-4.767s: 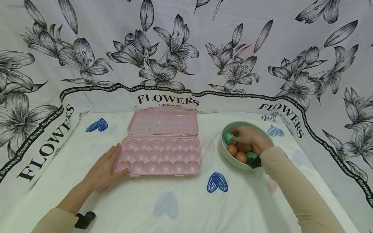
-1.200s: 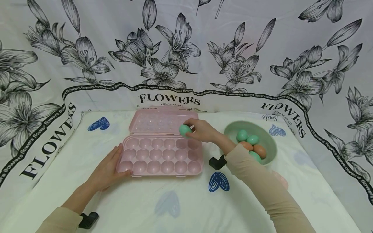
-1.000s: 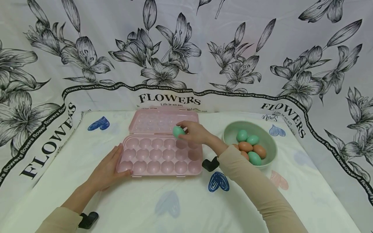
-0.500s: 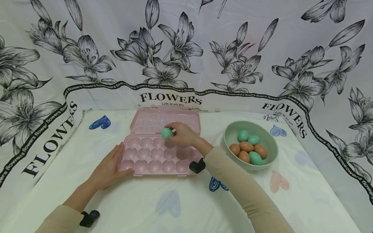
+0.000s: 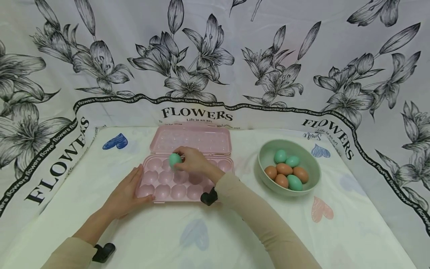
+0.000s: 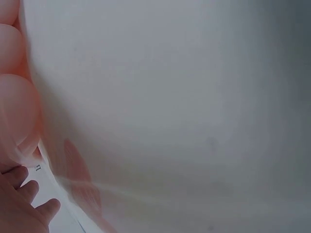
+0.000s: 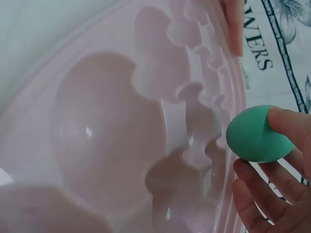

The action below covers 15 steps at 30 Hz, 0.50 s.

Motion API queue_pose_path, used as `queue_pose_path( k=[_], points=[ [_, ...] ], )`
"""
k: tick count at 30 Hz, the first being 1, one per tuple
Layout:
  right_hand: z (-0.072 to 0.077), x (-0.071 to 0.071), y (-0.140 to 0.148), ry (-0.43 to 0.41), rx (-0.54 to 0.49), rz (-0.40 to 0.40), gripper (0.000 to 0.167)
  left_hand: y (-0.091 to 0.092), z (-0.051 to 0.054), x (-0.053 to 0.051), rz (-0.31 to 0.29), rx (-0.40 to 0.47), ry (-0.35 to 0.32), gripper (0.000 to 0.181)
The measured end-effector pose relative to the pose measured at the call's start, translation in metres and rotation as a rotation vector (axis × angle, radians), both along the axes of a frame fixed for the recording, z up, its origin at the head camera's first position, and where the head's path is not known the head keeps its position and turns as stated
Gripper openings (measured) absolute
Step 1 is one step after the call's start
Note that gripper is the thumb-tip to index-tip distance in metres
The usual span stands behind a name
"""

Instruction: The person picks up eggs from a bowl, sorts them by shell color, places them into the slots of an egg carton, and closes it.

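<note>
My right hand (image 5: 195,161) pinches a green egg (image 5: 174,161) over the back row of a pink egg carton (image 5: 178,191), left of its middle. In the right wrist view, thumb and fingertips hold the egg (image 7: 257,133) above the cups. The carton lies open, lid (image 5: 191,139) tipped back, and no egg shows in its visible cups; the right hand and forearm hide some. My left hand (image 5: 122,194) grips the carton's left end, thumb over the front corner and fingers along the side. In the left wrist view, its fingertips (image 6: 29,189) lie beside the carton's edge.
To the right stands a pale green bowl (image 5: 310,164) with 3 green eggs (image 5: 292,161) and several brown eggs (image 5: 284,169). A white cloth with printed hearts (image 5: 321,209) covers the table. Flower-printed fabric (image 5: 201,74) hangs behind it.
The right hand took a green egg out of the bowl and carried it leftward over the carton's back row, lowering slightly. The left hand stays at the carton's left end.
</note>
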State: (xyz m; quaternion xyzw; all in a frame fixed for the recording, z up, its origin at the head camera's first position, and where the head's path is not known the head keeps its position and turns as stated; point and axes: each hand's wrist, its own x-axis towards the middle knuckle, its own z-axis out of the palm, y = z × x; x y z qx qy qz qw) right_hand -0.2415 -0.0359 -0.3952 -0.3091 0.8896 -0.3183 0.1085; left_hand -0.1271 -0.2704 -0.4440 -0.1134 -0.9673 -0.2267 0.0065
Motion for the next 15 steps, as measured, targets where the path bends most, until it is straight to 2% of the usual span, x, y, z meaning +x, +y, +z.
queue_pose_path(
  k=[9,15],
  points=[
    [-0.009,0.002,-0.030,-0.051,-0.086,-0.019,0.043,-0.002,-0.001,0.001,-0.003,0.010,0.013,0.111],
    [-0.013,0.002,-0.047,0.008,-0.061,-0.036,0.043,-0.001,-0.001,0.001,-0.012,0.005,0.024,0.109]
  ],
)
